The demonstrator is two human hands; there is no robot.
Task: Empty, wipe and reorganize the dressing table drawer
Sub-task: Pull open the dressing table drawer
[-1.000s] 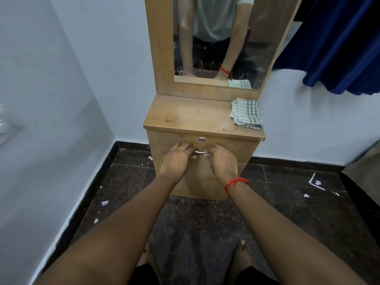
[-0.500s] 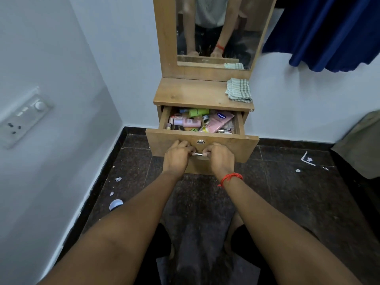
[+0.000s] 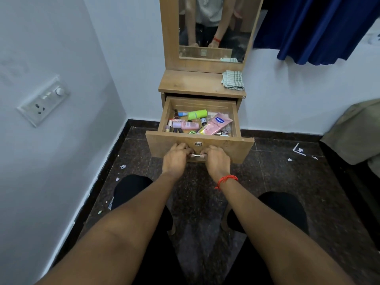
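The wooden drawer [image 3: 230,148] of the dressing table [image 3: 193,84] stands pulled far out. My left hand [image 3: 174,159] and my right hand [image 3: 218,161] both grip its metal handle [image 3: 196,155], fingers curled round it. Inside lie several cosmetics: a pink lotion tube [image 3: 216,125], a green bottle [image 3: 197,115], a pink bottle [image 3: 186,125] and small tubes. A folded checked cloth [image 3: 233,80] rests on the tabletop's right side.
A mirror [image 3: 213,27] rises behind the tabletop. White walls close in on the left, with a switch panel [image 3: 44,100]. Blue curtain [image 3: 316,27] hangs at the upper right, and a covered piece of furniture [image 3: 357,130] stands at right. The dark floor [image 3: 277,182] carries paper scraps.
The drawer went from closed to pulled far out, both hands keeping hold of the handle. My view has backed away and my knees now show.
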